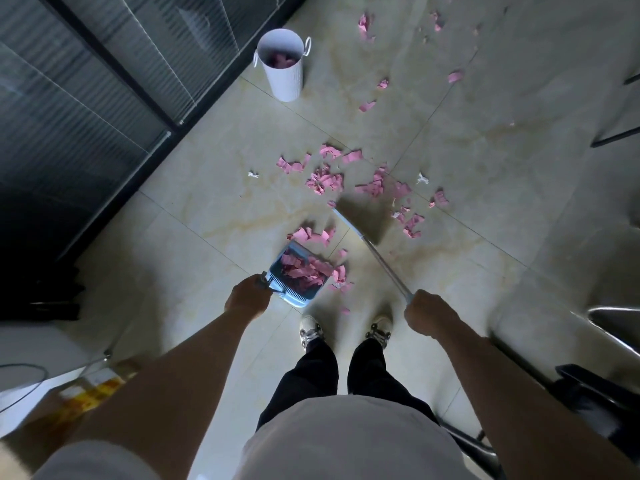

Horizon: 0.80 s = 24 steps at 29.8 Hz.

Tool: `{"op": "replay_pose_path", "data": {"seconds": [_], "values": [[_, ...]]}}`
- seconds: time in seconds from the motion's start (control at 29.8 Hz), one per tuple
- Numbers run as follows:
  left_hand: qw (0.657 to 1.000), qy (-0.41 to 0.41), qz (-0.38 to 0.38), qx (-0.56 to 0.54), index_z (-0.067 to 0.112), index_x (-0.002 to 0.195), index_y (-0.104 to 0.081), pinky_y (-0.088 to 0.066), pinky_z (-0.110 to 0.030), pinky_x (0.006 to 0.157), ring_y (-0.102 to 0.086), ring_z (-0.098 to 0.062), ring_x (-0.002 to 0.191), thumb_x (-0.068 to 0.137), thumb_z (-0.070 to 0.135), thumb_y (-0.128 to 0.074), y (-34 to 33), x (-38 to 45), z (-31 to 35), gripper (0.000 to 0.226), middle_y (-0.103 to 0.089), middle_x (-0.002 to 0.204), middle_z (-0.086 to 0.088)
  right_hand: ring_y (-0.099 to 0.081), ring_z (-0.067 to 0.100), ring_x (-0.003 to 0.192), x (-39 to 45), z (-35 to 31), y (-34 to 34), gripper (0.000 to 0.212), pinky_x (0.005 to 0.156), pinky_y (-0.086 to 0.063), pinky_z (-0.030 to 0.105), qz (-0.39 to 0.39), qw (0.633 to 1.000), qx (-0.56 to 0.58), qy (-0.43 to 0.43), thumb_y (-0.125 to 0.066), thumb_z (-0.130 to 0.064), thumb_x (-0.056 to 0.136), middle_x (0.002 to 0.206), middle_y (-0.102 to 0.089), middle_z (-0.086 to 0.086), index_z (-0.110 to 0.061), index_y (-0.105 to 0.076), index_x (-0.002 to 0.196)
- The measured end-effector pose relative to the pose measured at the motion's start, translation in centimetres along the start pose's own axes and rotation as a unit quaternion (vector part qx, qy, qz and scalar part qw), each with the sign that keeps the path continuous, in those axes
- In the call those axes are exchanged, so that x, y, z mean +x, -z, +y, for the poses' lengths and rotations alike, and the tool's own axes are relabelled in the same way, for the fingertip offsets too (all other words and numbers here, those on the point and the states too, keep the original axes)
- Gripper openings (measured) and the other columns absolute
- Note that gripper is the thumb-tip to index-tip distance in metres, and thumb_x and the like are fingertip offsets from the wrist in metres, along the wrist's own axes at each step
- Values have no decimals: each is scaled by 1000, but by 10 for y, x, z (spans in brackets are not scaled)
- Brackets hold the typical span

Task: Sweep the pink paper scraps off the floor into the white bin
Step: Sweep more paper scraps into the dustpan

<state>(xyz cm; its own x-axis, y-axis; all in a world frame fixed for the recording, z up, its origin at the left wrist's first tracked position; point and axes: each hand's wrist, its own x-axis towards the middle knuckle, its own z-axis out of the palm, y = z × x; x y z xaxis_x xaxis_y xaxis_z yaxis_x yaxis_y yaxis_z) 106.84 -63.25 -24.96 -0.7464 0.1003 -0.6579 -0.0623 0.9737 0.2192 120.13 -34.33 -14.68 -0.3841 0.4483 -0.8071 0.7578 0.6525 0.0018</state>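
The pink paper scraps (325,181) are looking thin, light and flimsy, so they are likely to flutter and skate across the glossy tiled floor (485,168) under a fast stroke; short, gentle pulls should be serving better than hard sweeps. They need no direct grasp, since the broom and the dustpan are doing the handling.

The scraps are lying in several places: a main scatter in the middle of the floor just beyond the broom head (360,216), a sparser trail farther off to the right of the white bin (282,64), a few loose ones around the mouth of the blue dustpan (298,273), and a heap already sitting inside it. Some pink is also showing inside the bin, which is standing well apart from the dustpan, near the dark glass wall (86,98).

The left hand (247,296) is closing around the dustpan's handle, arm reaching forward and down, holding the pan low at the floor. The right hand (427,315) is wrapping as a fist around the broom's metal pole (384,261), arm extended, the pole slanting away so the blurred head is meeting the near edge of the main scatter.
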Motion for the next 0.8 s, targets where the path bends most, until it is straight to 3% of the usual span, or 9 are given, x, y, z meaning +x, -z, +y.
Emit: {"op": "replay_pose_path", "data": {"seconds": [0.34, 0.54, 0.8], "values": [[998, 28, -22, -51, 12, 111, -60, -47, -37, 92, -60, -31, 107, 93, 26, -46, -1, 11, 18, 26, -65, 117, -12, -63, 27, 106, -23, -10, -9, 31, 87, -51, 38, -27, 988, -133, 76, -43, -23, 94, 115, -63, 8, -10, -52, 121], [998, 30, -16, -56, 9, 112, -59, -46, -35, 87, -60, -32, 105, 94, 24, -47, -4, 15, 20, 26, -66, 115, -14, -64, 29, 102, -24, 5, 23, 32, 88, -53, 38, 12, 988, -130, 77, -46, -33, 94, 110, -65, 10, -10, -57, 113], [998, 14, -8, -58, 10, 112, -59, -47, -36, 90, -60, -33, 108, 96, 27, -46, -7, 3, 3, 27, -66, 117, -12, -64, 30, 100, -14, -1, 39, 34, 82, -50, 33, 32, 995, -78, 61, -45, -30, 96, 109, -66, 12, -6, -58, 115]]}}
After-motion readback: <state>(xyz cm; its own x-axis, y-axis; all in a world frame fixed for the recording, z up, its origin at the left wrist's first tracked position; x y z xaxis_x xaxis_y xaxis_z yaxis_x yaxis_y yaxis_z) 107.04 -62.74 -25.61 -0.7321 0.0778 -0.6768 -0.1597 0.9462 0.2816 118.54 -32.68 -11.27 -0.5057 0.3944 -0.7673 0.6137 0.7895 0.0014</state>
